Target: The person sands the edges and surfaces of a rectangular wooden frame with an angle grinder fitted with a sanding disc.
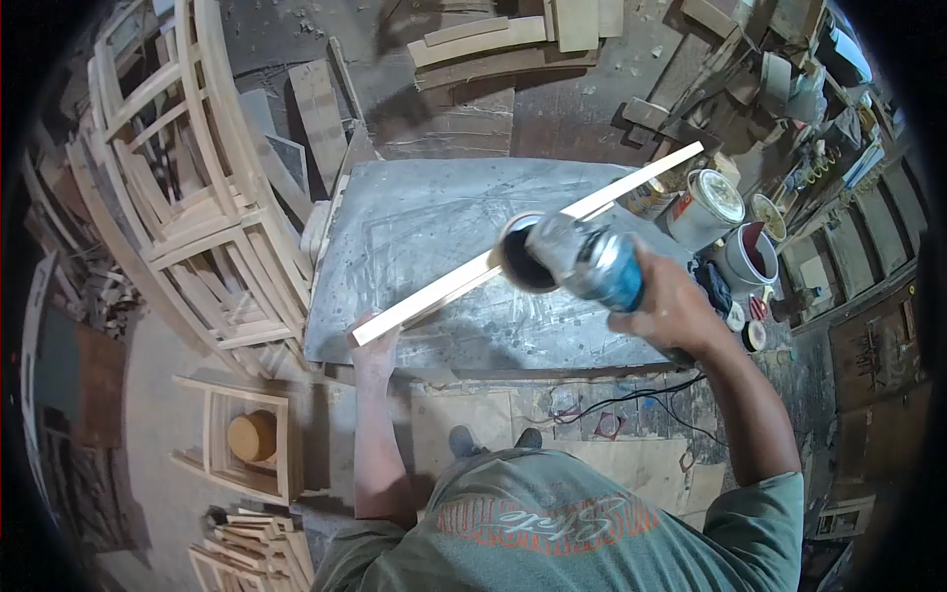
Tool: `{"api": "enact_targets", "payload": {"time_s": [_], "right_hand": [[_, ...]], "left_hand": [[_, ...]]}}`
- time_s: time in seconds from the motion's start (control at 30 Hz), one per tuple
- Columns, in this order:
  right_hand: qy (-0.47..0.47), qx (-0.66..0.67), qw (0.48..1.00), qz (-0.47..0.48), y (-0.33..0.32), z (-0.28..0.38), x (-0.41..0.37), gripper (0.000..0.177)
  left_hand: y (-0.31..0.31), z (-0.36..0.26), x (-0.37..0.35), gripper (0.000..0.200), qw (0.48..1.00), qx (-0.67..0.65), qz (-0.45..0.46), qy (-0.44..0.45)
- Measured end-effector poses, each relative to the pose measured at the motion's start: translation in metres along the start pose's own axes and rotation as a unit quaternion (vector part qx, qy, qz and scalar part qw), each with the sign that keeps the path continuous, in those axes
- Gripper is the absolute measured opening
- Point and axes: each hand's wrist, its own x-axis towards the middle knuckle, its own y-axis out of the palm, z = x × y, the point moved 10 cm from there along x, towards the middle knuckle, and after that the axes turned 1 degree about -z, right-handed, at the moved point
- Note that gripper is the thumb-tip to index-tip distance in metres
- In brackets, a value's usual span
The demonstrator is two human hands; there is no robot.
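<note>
A long pale wooden strip (424, 299) runs slantwise above the grey work table, its far end towards the paint cans. Under the strip's near end, my left hand (377, 338) is closed around it, the fingers partly hidden by the wood. My right hand (676, 301) grips a blue and grey angle grinder (592, 261) from the right. The round disc end of the grinder overlaps the middle of the strip in this view, tilted towards the left. Part of the tool is blurred.
The grey table (395, 222) lies under both hands. Wooden frames (197, 232) lean at the left. A white paint can (706, 209) and a bucket (742, 259) stand at the right edge. Black cables (631, 397) trail below, and curved wood pieces (483, 44) lie behind.
</note>
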Motion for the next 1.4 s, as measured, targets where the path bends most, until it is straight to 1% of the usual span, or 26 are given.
{"api": "enact_targets", "payload": {"time_s": [0.03,0.1,0.13,0.17,0.23,0.27,0.37,0.4,0.5,0.6,0.63,0.67,0.77,0.83,0.87,0.9,0.93,0.97,1.0,1.03,1.1,1.17,1.23,1.3,1.4], "right_hand": [[0.012,0.025,1.0,-0.007,-0.007,-0.012,0.001,0.082],[-0.016,0.05,0.997,-0.051,-0.018,-0.033,0.007,0.082],[-0.029,0.061,0.995,-0.073,-0.025,-0.039,0.009,0.081],[-0.008,0.067,0.995,-0.073,-0.029,-0.047,0.012,0.081],[0.035,0.079,0.994,-0.073,-0.037,-0.059,0.014,0.08],[0.037,0.111,0.99,-0.083,-0.042,-0.059,0.013,0.077],[0.072,0.112,0.988,-0.078,-0.053,-0.088,0.019,0.073],[0.049,0.148,0.985,-0.079,-0.054,-0.102,0.024,0.072],[0.084,0.155,0.98,-0.09,-0.069,-0.123,0.026,0.075],[0.079,0.186,0.972,-0.116,-0.088,-0.168,0.038,0.067],[0.084,0.202,0.968,-0.119,-0.092,-0.183,0.035,0.065],[0.105,0.148,0.97,-0.162,-0.103,-0.197,0.026,0.052],[0.157,0.322,0.893,-0.273,-0.087,-0.235,-0.027,0.037],[0.193,0.431,0.846,-0.248,-0.037,-0.294,-0.069,0.024],[0.195,0.507,0.779,-0.314,-0.01,-0.311,-0.099,0.02],[0.172,0.529,0.758,-0.341,0.009,-0.293,-0.127,0.019],[0.217,0.523,0.724,-0.395,0.024,-0.279,-0.16,0.018],[0.248,0.604,0.692,-0.307,0.077,-0.323,-0.182,0.023],[0.294,0.625,0.642,-0.332,0.108,-0.33,-0.211,0.025],[0.341,0.641,0.589,-0.355,0.137,-0.335,-0.24,0.027],[0.317,0.716,0.535,-0.316,0.192,-0.345,-0.273,0.03],[0.336,0.691,0.524,-0.367,0.213,-0.325,-0.305,0.024],[0.338,0.689,0.502,-0.399,0.223,-0.299,-0.327,0.026],[0.299,0.7,0.5,-0.413,0.236,-0.299,-0.35,0.033],[0.279,0.759,0.42,-0.412,0.266,-0.312,-0.386,0.036]], "left_hand": [[0.0,0.0,-0.002,0.019,0.999,-0.028,-0.012,-0.028],[-0.002,0.005,-0.003,0.021,0.995,-0.054,-0.032,-0.076],[0.0,0.009,0.0,0.023,0.993,-0.092,-0.011,-0.067],[-0.002,0.02,0.003,0.024,0.99,-0.129,0.011,-0.058],[-0.001,0.021,0.004,0.028,0.988,-0.148,0.018,-0.05],[-0.003,0.024,0.003,0.031,0.99,-0.13,0.002,-0.051],[-0.006,0.023,0.001,0.04,0.997,-0.068,-0.02,-0.04],[-0.008,0.022,0.0,0.042,0.998,-0.047,-0.023,-0.034],[-0.01,0.043,0.004,0.05,0.991,-0.123,-0.02,-0.048],[-0.009,0.025,0.006,0.045,0.996,-0.072,-0.04,0.011],[-0.006,0.018,0.008,0.043,0.998,-0.059,-0.025,0.004],[-0.004,0.009,0.014,0.04,0.999,-0.046,-0.01,-0.002],[0.008,-0.047,0.027,0.043,0.998,0.007,0.031,-0.046],[0.015,-0.069,0.034,0.059,0.988,0.102,0.08,-0.084],[0.02,-0.087,0.04,0.076,0.988,0.079,0.135,-0.011],[0.015,-0.117,0.044,0.078,0.981,0.124,0.119,0.09],[0.017,-0.152,0.039,0.079,0.957,0.211,0.112,0.165],[0.019,-0.187,0.033,0.08,0.921,0.294,0.091,0.238],[0.035,-0.227,0.023,0.08,0.863,0.413,0.078,0.28],[0.058,-0.25,0.016,0.08,0.789,0.524,0.064,0.315],[0.119,-0.259,0.011,0.079,0.796,0.49,0.144,0.324],[0.179,-0.235,0.002,0.078,0.788,0.509,0.209,0.278],[0.221,-0.212,-0.016,0.048,0.755,0.53,0.303,0.238],[0.236,-0.186,-0.032,0.033,0.766,0.51,0.367,0.135],[0.235,-0.166,-0.066,0.032,0.784,0.469,0.33,0.237]]}}
